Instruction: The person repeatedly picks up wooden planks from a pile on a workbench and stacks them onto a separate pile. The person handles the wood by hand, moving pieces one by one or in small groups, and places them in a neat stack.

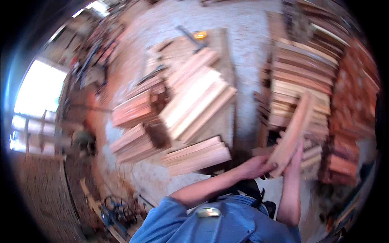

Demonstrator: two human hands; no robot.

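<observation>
A reddish wooden board (293, 133) slants up and away in front of me at the right. My left hand (258, 167) is closed on its near end, thumb on top. Along the board's right edge, my right hand (296, 158) grips it from the side and below, with fingertips just showing past the left edge. The board's far end overlaps a tall stack of planks (302, 77), and I cannot tell whether they touch. Left of my hands, short boards (198, 156) lie in a pile at the near edge of a wooden work surface (227, 52).
Pale boards (194, 105) and reddish bundles (133, 107) cover much of the work surface. A yellow tape measure (199, 35) and a metal square (186, 36) lie at its far end. More reddish timber (352, 101) stands far right. A blue machine (113, 212) sits low at left.
</observation>
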